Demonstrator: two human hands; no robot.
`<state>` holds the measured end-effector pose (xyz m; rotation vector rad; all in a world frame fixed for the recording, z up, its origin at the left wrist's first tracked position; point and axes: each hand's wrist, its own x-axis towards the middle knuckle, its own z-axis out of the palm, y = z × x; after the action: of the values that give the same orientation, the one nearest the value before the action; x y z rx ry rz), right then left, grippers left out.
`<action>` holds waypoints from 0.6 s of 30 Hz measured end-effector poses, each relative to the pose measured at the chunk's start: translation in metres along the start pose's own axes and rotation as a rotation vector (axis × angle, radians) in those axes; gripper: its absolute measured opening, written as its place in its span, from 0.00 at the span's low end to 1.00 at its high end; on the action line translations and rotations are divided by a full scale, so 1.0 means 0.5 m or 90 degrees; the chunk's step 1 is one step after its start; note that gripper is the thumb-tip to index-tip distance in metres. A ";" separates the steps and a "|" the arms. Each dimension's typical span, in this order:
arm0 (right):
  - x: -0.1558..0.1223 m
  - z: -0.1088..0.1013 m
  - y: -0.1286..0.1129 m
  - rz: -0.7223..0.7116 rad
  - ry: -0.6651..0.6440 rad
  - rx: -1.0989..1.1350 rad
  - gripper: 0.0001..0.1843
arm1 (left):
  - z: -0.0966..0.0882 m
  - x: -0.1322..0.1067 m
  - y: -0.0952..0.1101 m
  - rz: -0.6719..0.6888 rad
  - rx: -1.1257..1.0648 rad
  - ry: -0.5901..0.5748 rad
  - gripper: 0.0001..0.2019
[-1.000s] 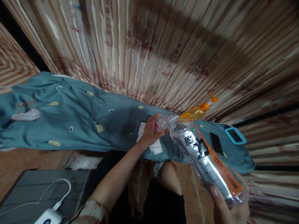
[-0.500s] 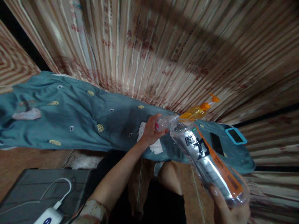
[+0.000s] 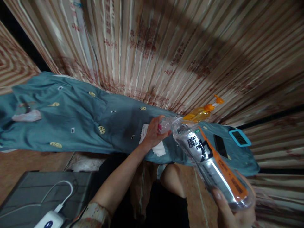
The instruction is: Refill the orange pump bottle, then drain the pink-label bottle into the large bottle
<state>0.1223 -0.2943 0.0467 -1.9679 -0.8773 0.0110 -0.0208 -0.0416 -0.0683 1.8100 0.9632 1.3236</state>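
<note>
A clear plastic bottle [image 3: 211, 161] with a silver and orange label lies tilted across the lower right. My right hand [image 3: 234, 212] grips its base from below. My left hand [image 3: 154, 133] is closed around the bottle's neck and cap end [image 3: 167, 124], over the teal cloth. Beneath my left hand a white crumpled tissue [image 3: 155, 147] rests on the cloth.
A teal patterned cloth [image 3: 78, 123] covers a long surface before striped curtains [image 3: 152, 50]. An orange pump bottle [image 3: 204, 112], a dark phone [image 3: 219, 146] and a blue-framed device [image 3: 239, 137] lie at its right end. A white power bank [image 3: 48, 220] with cable sits on a grey case, lower left.
</note>
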 end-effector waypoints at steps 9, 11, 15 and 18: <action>0.001 -0.001 0.020 -0.011 -0.004 0.012 0.69 | -0.002 0.002 0.004 -0.009 -0.011 -0.007 0.36; 0.001 -0.001 0.022 -0.019 -0.002 0.003 0.67 | -0.001 0.001 0.003 -0.008 -0.003 -0.003 0.36; 0.002 -0.001 0.028 -0.020 -0.006 0.016 0.67 | 0.003 0.001 -0.005 0.009 -0.006 0.005 0.37; 0.001 0.000 0.037 -0.030 -0.006 0.026 0.66 | 0.005 0.001 -0.008 0.013 -0.015 0.007 0.38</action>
<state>0.1332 -0.2996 0.0330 -1.9102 -0.9229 0.0113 -0.0192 -0.0394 -0.0722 1.8005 0.9335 1.3537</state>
